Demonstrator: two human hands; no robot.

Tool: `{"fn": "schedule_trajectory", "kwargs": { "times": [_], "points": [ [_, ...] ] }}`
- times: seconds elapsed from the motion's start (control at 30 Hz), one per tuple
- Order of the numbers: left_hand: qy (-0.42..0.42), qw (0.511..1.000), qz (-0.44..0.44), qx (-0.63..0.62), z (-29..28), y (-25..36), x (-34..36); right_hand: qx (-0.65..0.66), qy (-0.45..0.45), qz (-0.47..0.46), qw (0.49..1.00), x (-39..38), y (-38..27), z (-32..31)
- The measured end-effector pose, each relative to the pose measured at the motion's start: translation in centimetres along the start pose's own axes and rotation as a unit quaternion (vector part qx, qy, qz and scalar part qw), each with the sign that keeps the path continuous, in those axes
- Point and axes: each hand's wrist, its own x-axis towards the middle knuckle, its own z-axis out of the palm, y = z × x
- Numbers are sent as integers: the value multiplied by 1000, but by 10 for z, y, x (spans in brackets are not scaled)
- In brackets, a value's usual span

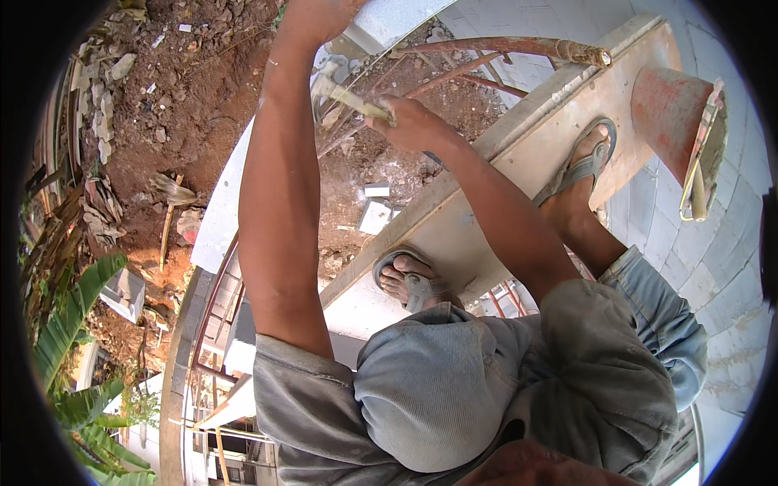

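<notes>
Green, broad leaves [77, 324], several, at the far left of my view. Beside them, red-brown soil [207, 89], strewn with stones and scraps; on it, 1 pale box-shaped item [123, 293], tilted. Next, 1 white wall edge [217, 211], curved by the fisheye, passing behind the left forearm [279, 178].

Left hand [320, 16]: cut by the upper rim, near the white wall; fingers out of my sight, so I cannot tell whether it grasps anything.

Hammer-like tool [348, 99], quantity 1: pale handle, blurred head pointing left toward the left forearm, raised from the board. Right hand [413, 125]: clenched around the handle's right end.

Below these, white block pieces [375, 215] on the soil. Grey sandals [417, 292], 2, worn on feet planted along 1 pale board [502, 202]. Wooden poles [519, 46], several, behind the board's upper edge. Faded trousers [656, 316], 1 pair, knees bent. Red bucket [664, 113], 1, smeared, at the board's upper right end. Grey block wall [713, 271], far right.
</notes>
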Motion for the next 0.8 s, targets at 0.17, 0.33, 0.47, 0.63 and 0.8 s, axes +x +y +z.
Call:
{"fn": "schedule_trajectory", "kwargs": {
  "times": [0.17, 0.33, 0.47, 0.63, 0.8],
  "points": [
    [-12, 1000, -11, -7, 3, 6, 3, -57, 12, -48, 997, 2, 10, 20],
    [2, 996, -76, 41, 7, 21, -2, 27, 22, 40, 999, 9, 15, 11],
    [-15, 995, -71, 70, 6, 11, 4, 12, 27, -20, 999, 12, 17, 24],
    [-4, 997, -54, 51, 4, 6, 6, 48, 56, 37, 997, 14, 12, 12],
    [3, 995, -49, 87, 12, 15, 0, 96, 13, -1, 995, 3, 27, 27]
  ]
}}
